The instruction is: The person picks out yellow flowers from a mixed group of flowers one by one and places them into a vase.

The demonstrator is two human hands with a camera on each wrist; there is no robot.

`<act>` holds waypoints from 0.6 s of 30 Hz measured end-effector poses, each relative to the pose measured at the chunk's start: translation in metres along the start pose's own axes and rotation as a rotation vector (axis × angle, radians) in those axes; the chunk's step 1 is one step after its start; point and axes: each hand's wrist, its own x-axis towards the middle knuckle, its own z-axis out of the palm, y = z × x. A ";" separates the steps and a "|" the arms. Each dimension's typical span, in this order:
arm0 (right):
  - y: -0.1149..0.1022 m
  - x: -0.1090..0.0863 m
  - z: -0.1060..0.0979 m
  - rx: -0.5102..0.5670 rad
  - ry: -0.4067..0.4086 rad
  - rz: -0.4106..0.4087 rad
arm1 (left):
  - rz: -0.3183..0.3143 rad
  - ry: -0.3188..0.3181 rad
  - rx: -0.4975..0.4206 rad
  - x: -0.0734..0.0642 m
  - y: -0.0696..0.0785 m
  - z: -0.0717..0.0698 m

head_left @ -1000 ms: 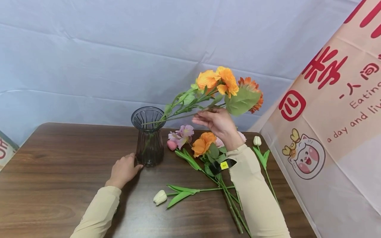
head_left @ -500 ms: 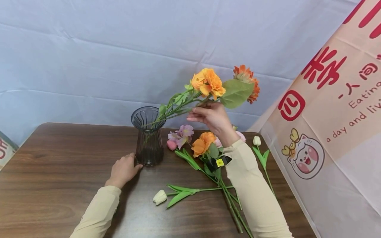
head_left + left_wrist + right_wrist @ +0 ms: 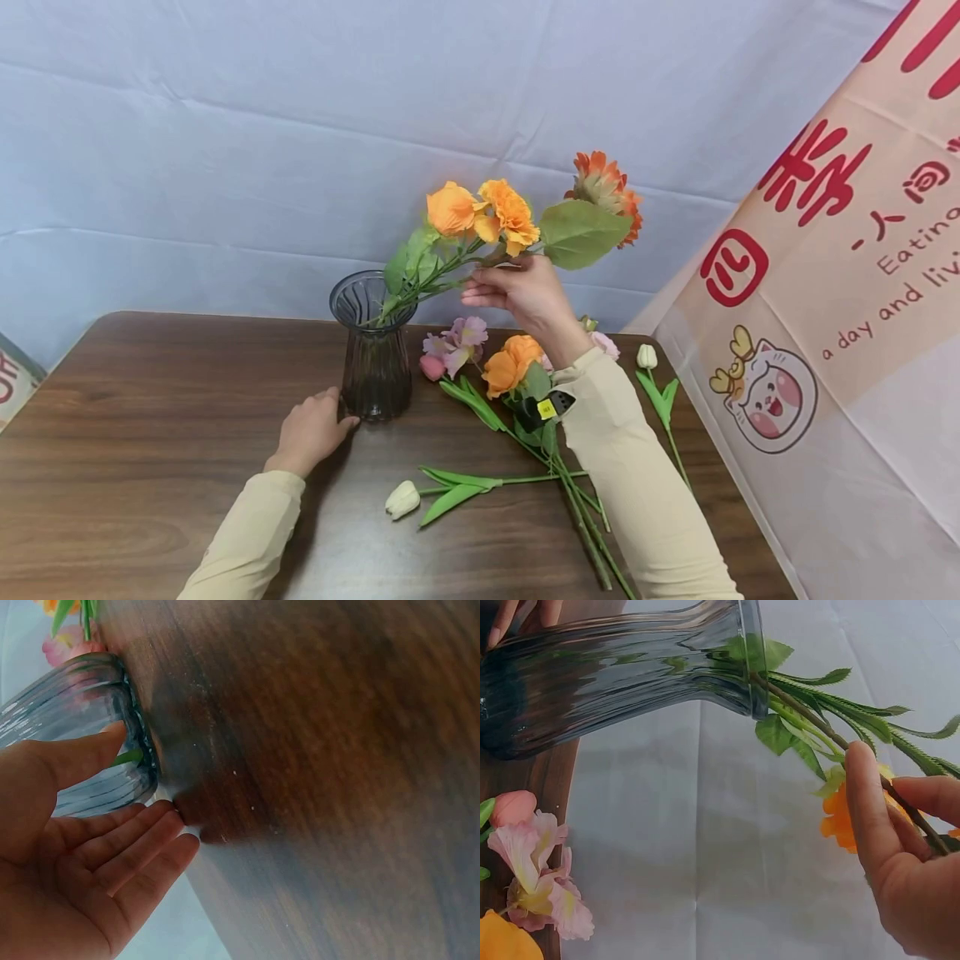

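A ribbed grey glass vase (image 3: 377, 375) stands upright on the wooden table. My left hand (image 3: 313, 429) rests at its base; in the left wrist view its fingers (image 3: 154, 859) are extended beside the glass. My right hand (image 3: 528, 300) pinches the brown stem (image 3: 810, 716) of an orange-red artificial flower (image 3: 609, 196) with a broad leaf (image 3: 587, 233). That stem's lower end goes into the vase mouth. Two yellow-orange flowers, a rounded one (image 3: 452, 208) and a ruffled one (image 3: 508, 217), lean rightward out of the vase, close to the right hand.
Right of the vase lie a pink-purple flower (image 3: 461, 342), a pink bud (image 3: 432, 367), and an orange flower (image 3: 512, 367) with crossing stems. A white tulip (image 3: 403, 500) lies in front, another white tulip (image 3: 647, 357) at the right edge. Pale cloth (image 3: 225, 167) hangs behind.
My right hand has moved a little left and up with the orange-red flower. The yellow-orange flowers have swung left, and their leaves sit nearer the vase rim. The left hand stays put.
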 end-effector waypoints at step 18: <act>0.000 0.006 0.004 -0.186 -0.071 0.025 | -0.006 0.007 0.000 -0.001 0.001 0.002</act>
